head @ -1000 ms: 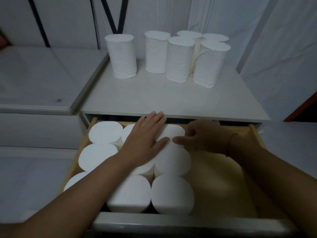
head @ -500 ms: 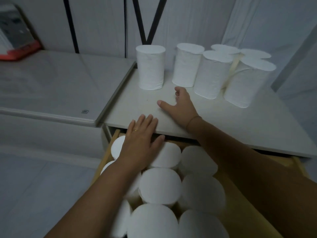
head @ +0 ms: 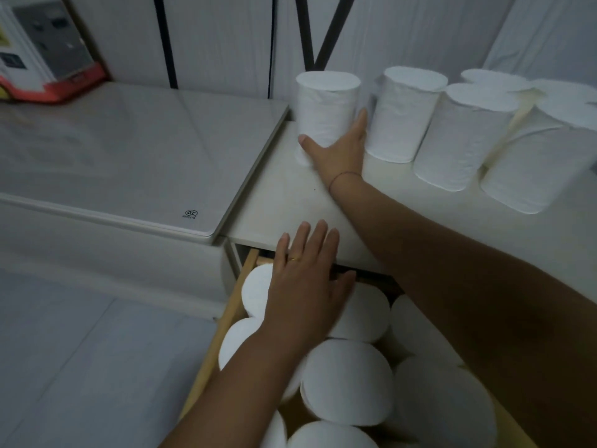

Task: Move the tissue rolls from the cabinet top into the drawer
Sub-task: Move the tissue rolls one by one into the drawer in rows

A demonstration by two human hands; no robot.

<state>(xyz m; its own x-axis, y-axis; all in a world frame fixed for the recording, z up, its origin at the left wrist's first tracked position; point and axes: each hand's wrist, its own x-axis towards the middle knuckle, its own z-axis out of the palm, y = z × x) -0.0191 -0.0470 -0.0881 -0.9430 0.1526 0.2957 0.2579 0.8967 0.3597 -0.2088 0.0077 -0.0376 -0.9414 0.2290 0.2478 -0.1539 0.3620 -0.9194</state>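
Several white tissue rolls stand upright on the cabinet top (head: 284, 202). My right hand (head: 339, 150) is wrapped around the base of the leftmost tissue roll (head: 326, 105), thumb on its left side, fingers on its right. That roll stands on the cabinet top. Beside it are more rolls (head: 403, 114), (head: 462, 137). Below, the wooden drawer (head: 226, 321) is pulled out and holds several rolls on end (head: 349, 383). My left hand (head: 307, 286) lies flat, fingers spread, on the rolls at the drawer's back left, holding nothing.
A lower grey-white surface (head: 129, 156) adjoins the cabinet on the left, with a red-and-white box (head: 48, 56) at its far corner. White curtains hang behind. Pale floor (head: 80, 367) lies left of the drawer.
My right hand left the drawer, reached up across the cabinet top and closed around the leftmost roll. My left hand stayed on the drawer's rolls. The view shifted left and closer.
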